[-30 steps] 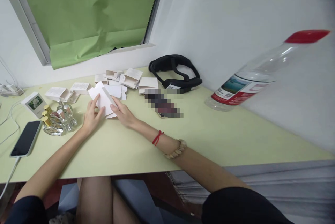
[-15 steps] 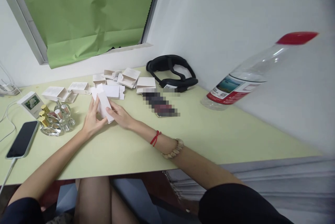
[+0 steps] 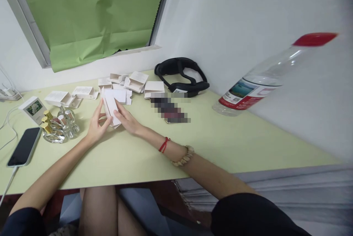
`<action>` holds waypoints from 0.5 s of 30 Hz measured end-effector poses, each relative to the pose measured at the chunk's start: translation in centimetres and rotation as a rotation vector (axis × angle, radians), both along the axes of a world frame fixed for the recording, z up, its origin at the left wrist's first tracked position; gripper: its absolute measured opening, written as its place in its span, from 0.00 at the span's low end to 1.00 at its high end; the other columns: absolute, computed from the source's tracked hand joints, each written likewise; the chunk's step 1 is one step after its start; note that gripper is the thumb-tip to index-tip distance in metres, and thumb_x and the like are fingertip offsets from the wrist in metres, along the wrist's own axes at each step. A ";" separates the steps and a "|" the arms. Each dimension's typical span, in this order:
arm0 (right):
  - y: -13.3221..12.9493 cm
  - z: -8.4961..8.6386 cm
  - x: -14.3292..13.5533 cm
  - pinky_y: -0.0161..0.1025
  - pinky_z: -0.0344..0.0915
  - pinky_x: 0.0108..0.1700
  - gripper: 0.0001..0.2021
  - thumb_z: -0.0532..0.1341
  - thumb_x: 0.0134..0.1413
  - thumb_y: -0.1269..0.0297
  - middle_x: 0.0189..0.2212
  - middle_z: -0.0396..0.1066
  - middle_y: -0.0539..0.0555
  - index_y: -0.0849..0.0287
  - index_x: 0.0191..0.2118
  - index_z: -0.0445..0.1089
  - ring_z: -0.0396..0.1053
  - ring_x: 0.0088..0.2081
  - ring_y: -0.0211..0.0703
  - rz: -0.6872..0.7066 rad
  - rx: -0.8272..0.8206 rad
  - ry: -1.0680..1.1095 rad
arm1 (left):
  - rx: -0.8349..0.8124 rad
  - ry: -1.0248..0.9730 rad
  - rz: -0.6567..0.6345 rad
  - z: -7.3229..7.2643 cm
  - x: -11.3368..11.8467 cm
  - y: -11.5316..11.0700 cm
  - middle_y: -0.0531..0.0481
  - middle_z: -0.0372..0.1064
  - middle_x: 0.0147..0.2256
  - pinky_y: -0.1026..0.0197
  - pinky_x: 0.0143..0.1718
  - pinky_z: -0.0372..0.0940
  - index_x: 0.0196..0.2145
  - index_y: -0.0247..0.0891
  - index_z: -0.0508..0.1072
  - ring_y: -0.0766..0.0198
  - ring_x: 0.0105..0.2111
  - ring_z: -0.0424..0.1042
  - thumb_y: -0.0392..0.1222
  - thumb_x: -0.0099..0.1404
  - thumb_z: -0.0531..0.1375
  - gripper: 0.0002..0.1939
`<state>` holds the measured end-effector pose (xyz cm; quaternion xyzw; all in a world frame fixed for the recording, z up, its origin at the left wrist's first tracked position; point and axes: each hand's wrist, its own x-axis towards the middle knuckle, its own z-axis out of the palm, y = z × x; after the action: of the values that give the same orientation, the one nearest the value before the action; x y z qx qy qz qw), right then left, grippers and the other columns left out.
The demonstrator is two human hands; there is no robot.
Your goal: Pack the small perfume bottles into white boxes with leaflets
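Between my two hands a small white cardboard box (image 3: 112, 108) stands tilted, close above the table. My left hand (image 3: 98, 122) grips its left side, thumb toward the near end and fingers along the far part. My right hand (image 3: 127, 119) presses on the right side with the thumb on the front face. Behind the box lie a flat white carton (image 3: 121, 96) and several opened white boxes (image 3: 136, 81). Left of my left hand stands a group of glass perfume bottles (image 3: 59, 127) with gold and silver caps.
A phone on a cable (image 3: 24, 147) and a white box with a flower picture (image 3: 33, 109) lie at the left. A black headset (image 3: 182, 76) and a pixelated dark object (image 3: 169, 109) sit at centre right. A clear bottle with a red cap (image 3: 245, 94) stands by the wall.
The box in my hands has turned more upright and shifted slightly right. My left fingers have slid back from its front to its left edge.
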<state>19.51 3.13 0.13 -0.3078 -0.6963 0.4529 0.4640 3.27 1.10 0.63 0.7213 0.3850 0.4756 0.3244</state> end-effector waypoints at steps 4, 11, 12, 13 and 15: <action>-0.1 0.2 0.1 0.53 0.57 0.64 0.42 0.49 0.56 0.34 0.65 0.56 0.58 0.54 0.70 0.44 0.60 0.61 0.54 -0.011 0.017 -0.008 | 0.014 0.014 0.006 0.1 0.1 -0.1 0.42 0.37 0.70 0.54 0.44 0.74 0.68 0.51 0.45 0.56 0.49 0.72 0.58 0.64 0.58 0.40; -0.2 0.6 0.1 0.51 0.55 0.66 0.41 0.47 0.56 0.34 0.65 0.58 0.54 0.53 0.68 0.49 0.59 0.63 0.53 -0.022 0.063 -0.005 | 0.000 0.022 0.024 0.1 0.1 0.1 0.40 0.47 0.67 0.54 0.44 0.75 0.68 0.49 0.46 0.56 0.48 0.73 0.58 0.63 0.59 0.41; -0.2 0.6 0.1 0.50 0.53 0.66 0.40 0.47 0.57 0.34 0.65 0.58 0.54 0.54 0.68 0.50 0.58 0.64 0.52 -0.025 0.074 -0.003 | -0.004 0.017 0.024 0.0 0.1 0.1 0.40 0.47 0.67 0.55 0.44 0.75 0.68 0.49 0.46 0.56 0.48 0.73 0.58 0.63 0.59 0.41; -0.2 0.6 0.2 0.50 0.52 0.67 0.40 0.47 0.57 0.34 0.65 0.58 0.54 0.54 0.68 0.51 0.56 0.65 0.51 -0.028 0.083 0.000 | -0.007 0.010 0.027 0.0 0.1 0.2 0.40 0.46 0.68 0.55 0.44 0.75 0.68 0.49 0.46 0.57 0.47 0.73 0.58 0.63 0.59 0.41; -0.2 0.6 0.2 0.48 0.49 0.68 0.39 0.46 0.58 0.35 0.65 0.57 0.53 0.54 0.68 0.52 0.52 0.67 0.50 -0.036 0.093 0.006 | -0.014 -0.001 0.035 -0.2 0.1 0.3 0.40 0.44 0.68 0.55 0.43 0.75 0.68 0.49 0.47 0.58 0.47 0.73 0.57 0.63 0.60 0.42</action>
<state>19.70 2.92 0.71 -0.2972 -0.7095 0.4125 0.4880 3.35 1.38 0.48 0.7120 0.4007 0.4789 0.3212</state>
